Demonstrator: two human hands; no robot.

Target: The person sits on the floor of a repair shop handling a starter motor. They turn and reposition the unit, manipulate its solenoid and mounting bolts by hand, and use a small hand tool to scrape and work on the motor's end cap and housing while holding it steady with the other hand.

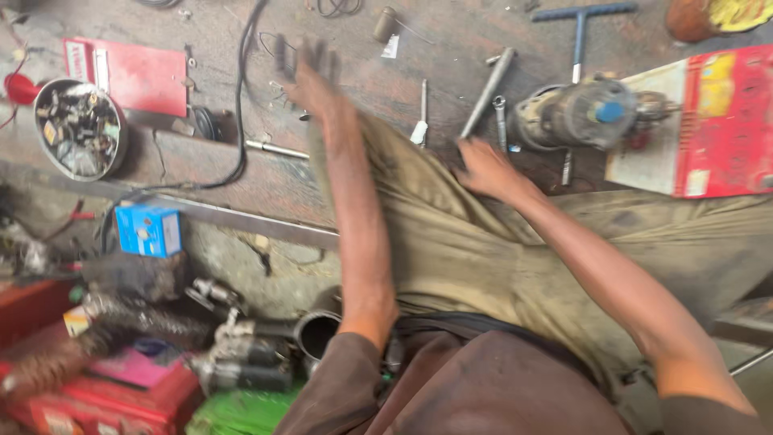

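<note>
Two bare hands reach over the workbench: the blurred left hand, fingers spread and empty, near small parts at the far edge; the right hand, grip hidden, beside a steel rod and wrench.

A worn wooden workbench carries many things. On it lie a round tin of small parts, a flat red box, a black cable, a spanner, a metal rod and a motor part.
</note>
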